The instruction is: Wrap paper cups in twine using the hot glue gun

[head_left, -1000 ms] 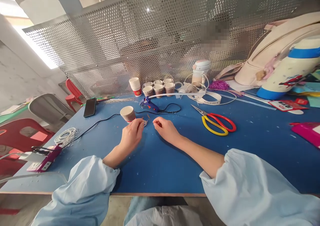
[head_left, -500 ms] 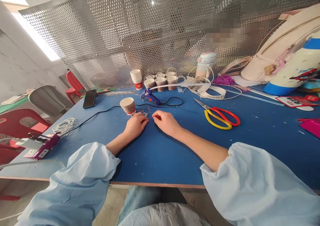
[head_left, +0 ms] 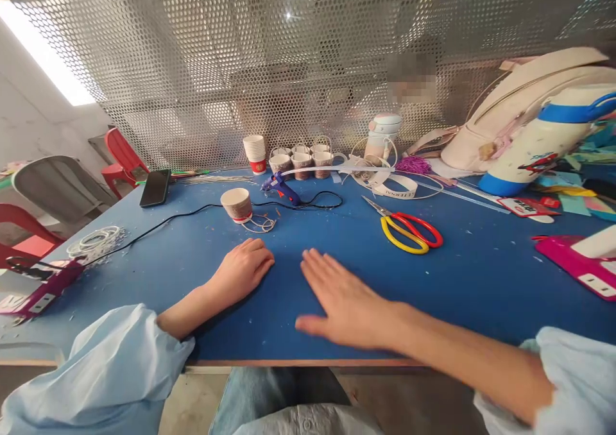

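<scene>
Head: R hand (head_left: 344,303) flattened, pulled back

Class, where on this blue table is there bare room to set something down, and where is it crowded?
Bare: the patch between the right hand, the scissors and the pink case; also between the cord and the left hand. Crowded: the back edge, around the glue gun and cups.

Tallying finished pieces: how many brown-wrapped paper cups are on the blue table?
4. A lone cup stands ahead of the left hand; three line up by the mesh screen: left cup, middle cup, right cup. Others may hide behind them.
</scene>
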Action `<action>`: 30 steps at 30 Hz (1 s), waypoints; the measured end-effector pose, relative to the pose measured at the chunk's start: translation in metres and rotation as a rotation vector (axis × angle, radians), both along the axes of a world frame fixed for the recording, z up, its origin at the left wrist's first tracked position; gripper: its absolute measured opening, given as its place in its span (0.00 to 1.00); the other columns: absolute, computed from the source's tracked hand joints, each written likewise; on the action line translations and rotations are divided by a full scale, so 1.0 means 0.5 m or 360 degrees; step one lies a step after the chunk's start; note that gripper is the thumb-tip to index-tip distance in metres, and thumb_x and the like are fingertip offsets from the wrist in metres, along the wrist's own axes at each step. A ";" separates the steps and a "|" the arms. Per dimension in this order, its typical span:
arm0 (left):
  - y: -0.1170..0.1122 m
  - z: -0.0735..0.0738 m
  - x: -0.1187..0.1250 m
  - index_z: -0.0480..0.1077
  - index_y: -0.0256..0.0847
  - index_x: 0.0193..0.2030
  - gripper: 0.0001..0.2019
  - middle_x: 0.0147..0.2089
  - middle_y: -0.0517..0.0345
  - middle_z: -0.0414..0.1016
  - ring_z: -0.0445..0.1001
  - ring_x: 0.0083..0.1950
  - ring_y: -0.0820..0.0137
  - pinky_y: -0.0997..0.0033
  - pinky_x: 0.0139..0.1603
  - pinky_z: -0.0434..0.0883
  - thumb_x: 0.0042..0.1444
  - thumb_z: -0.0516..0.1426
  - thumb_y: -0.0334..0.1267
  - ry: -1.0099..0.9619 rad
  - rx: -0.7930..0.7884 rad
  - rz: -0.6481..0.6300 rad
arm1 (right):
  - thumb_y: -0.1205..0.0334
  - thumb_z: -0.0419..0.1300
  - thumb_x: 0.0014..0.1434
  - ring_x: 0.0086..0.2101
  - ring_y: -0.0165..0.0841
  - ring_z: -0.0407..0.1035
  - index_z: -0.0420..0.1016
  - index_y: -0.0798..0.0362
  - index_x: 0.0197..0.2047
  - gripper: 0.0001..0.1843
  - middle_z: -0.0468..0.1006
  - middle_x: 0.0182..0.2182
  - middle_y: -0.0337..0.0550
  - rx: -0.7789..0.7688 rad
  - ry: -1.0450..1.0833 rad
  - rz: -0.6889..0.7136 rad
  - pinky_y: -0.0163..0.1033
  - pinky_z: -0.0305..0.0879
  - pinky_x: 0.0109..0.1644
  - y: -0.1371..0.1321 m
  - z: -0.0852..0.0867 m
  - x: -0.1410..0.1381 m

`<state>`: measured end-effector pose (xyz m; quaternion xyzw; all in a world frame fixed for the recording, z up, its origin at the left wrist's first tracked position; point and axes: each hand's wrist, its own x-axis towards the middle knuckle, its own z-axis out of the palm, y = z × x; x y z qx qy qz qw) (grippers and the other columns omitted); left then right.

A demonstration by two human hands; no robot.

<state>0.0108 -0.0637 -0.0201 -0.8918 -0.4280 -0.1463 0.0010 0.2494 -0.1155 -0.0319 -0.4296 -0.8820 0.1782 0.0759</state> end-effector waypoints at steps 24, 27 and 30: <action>-0.081 0.053 -0.087 0.68 0.39 0.36 0.11 0.31 0.58 0.73 0.72 0.33 0.71 0.72 0.34 0.67 0.66 0.47 0.37 -0.0130 0.0018 0.0053 | 0.36 0.46 0.62 0.68 0.47 0.31 0.43 0.70 0.70 0.49 0.37 0.69 0.60 -0.0048 -0.0137 0.0149 0.53 0.31 0.70 0.131 0.035 -0.107; -0.094 0.047 -0.076 0.68 0.38 0.38 0.10 0.31 0.58 0.72 0.72 0.33 0.71 0.73 0.35 0.68 0.66 0.47 0.34 -0.0186 -0.0021 -0.0043 | 0.36 0.51 0.60 0.68 0.44 0.34 0.46 0.66 0.70 0.49 0.40 0.69 0.57 -0.0126 0.0015 0.0626 0.50 0.32 0.71 0.102 0.041 -0.108; -0.109 0.039 -0.073 0.68 0.38 0.40 0.10 0.32 0.57 0.71 0.70 0.34 0.71 0.72 0.36 0.68 0.66 0.46 0.32 -0.0201 -0.0047 -0.0131 | 0.41 0.47 0.64 0.67 0.36 0.45 0.53 0.56 0.69 0.37 0.51 0.68 0.47 -0.0149 0.0180 0.0698 0.46 0.41 0.70 0.095 0.041 -0.064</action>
